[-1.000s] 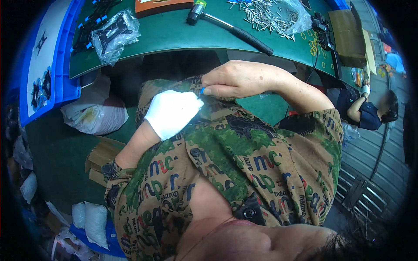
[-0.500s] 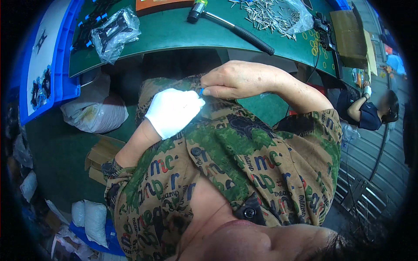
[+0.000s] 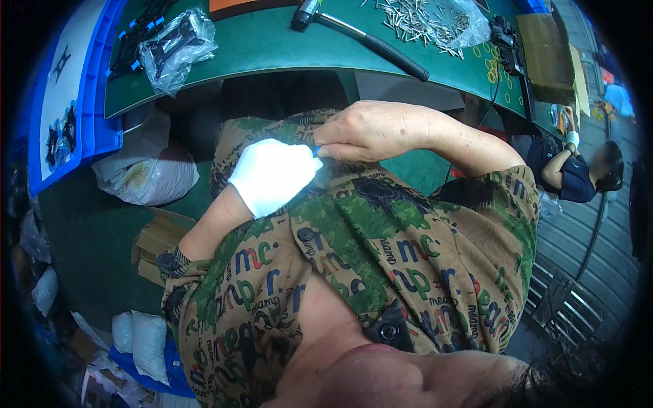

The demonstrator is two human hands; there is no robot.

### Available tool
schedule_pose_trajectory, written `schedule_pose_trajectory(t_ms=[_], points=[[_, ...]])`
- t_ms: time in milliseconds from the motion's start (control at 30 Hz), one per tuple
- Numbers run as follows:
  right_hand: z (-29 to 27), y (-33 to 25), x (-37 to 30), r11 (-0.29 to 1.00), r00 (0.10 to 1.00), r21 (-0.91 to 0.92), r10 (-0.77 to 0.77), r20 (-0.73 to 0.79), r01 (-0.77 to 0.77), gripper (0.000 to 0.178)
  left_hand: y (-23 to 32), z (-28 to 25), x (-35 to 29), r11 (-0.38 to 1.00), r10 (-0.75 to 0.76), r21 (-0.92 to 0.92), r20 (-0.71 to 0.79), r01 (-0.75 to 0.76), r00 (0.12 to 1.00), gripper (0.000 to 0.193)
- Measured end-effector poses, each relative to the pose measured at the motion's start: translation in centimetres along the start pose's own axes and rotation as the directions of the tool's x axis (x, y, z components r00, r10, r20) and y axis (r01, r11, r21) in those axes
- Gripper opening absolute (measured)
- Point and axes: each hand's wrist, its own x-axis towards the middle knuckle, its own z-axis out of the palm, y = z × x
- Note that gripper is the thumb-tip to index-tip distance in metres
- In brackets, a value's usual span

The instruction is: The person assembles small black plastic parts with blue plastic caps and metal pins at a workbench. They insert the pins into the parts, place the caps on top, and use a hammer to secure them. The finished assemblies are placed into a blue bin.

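Note:
My left hand (image 3: 275, 175), in a white glove, is closed with its fingertips up against those of my right hand. My right hand (image 3: 355, 132) is bare and pinches a small blue piece (image 3: 317, 151) where the two hands meet over my lap. Only a sliver of that blue piece shows; the fingers cover the rest, so its kind stays unclear. Whatever the gloved fingers grip is hidden.
On the green table (image 3: 272, 54) lie a hammer (image 3: 371, 42), loose metal pins (image 3: 418, 24), yellow rings (image 3: 493, 68) and a bagged black part (image 3: 178, 49). A blue bin (image 3: 102, 81) stands left. Another person (image 3: 575, 170) works at far right.
Both hands have shifted very slightly toward me and stay pressed together around the small blue piece. At far right the other person's arm has moved a little.

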Motion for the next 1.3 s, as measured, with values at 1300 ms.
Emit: schedule_pose_trajectory(t_ms=[1300], points=[[-9.0, 14.8, -3.0, 0.44, 0.67, -0.575, 0.087, -0.737, -0.69, 0.023, -6.6, 1.9, -0.5, 0.079, -0.606, -0.994, 0.015, 0.079, 0.795, 0.06]])
